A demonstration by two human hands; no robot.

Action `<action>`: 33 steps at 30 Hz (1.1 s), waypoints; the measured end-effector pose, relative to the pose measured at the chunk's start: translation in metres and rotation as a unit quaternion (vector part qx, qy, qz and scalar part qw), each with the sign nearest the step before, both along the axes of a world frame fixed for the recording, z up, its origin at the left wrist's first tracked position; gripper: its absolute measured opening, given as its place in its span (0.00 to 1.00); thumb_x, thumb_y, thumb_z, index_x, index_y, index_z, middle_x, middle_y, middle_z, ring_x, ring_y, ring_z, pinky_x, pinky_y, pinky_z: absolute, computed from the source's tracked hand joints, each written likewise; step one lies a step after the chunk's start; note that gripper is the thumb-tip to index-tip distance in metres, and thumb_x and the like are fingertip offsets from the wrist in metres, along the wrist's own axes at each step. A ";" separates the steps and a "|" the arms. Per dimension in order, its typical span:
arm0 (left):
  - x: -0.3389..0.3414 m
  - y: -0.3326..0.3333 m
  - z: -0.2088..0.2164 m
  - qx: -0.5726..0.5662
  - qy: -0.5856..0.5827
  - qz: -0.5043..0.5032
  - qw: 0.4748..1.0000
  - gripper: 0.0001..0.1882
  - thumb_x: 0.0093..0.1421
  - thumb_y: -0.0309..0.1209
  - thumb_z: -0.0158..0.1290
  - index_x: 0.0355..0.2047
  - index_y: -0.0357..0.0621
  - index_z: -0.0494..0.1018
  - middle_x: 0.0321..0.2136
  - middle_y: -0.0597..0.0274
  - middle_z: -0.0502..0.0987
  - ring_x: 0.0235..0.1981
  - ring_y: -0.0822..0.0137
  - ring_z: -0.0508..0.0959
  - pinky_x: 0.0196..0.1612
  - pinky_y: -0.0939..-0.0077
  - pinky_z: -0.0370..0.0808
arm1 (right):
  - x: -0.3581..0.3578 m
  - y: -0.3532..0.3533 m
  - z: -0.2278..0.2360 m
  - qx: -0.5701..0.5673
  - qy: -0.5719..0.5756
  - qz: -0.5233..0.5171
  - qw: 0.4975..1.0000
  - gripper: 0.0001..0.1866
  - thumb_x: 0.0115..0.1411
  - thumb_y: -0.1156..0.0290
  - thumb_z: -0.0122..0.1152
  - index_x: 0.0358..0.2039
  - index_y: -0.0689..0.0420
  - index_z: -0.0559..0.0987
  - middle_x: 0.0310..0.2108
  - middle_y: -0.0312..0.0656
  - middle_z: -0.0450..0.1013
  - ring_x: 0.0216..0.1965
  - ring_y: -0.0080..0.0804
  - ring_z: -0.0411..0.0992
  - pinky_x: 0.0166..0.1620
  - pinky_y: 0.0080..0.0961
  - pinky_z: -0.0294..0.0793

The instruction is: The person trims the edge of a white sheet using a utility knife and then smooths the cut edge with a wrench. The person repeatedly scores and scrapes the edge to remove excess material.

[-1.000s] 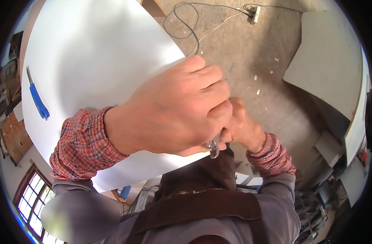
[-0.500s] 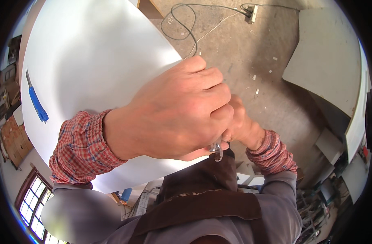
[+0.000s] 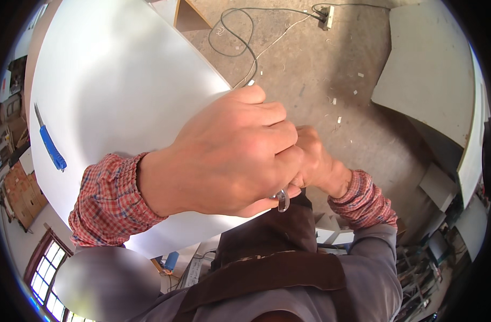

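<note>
My left hand (image 3: 229, 153) is closed in a fist, back of the hand toward me, over the near right part of a large white panel (image 3: 127, 70). From under its fingers sticks a small clear, curved piece (image 3: 283, 200), shiny like plastic; the rest of it is hidden in the grip. Right behind, my right hand (image 3: 316, 163) is closed too and touches the left one. What its fingers hold is covered by my left hand. A blue utility knife (image 3: 53, 147) lies on the panel at the far left, its blade out.
On the concrete floor ahead lie a looped dark cable (image 3: 254, 51), a white power strip (image 3: 328, 18) and scattered white scraps. Large pale boards (image 3: 422, 70) stand at the right. An open-sided box or cabinet (image 3: 190, 17) stands beyond the panel's far edge.
Both hands stay closed together and have shifted only slightly to the left in view. The panel and knife appear a little lower as the view moves. Nothing is visibly let go.
</note>
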State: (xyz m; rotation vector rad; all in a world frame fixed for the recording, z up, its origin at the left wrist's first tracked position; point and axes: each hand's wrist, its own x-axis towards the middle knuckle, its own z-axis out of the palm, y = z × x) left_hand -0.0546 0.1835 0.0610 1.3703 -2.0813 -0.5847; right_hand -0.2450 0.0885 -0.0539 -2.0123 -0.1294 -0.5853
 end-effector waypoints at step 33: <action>0.004 0.005 0.014 0.008 -0.028 0.010 1.000 0.26 0.41 0.45 0.72 0.31 0.40 0.76 0.28 0.62 0.75 0.31 0.59 0.73 0.38 0.64 0.67 | -0.027 -0.004 0.045 -0.083 0.086 -0.050 0.992 0.28 0.65 0.42 0.62 0.27 0.56 0.71 0.16 0.39 0.66 0.16 0.41 0.70 0.21 0.37 0.67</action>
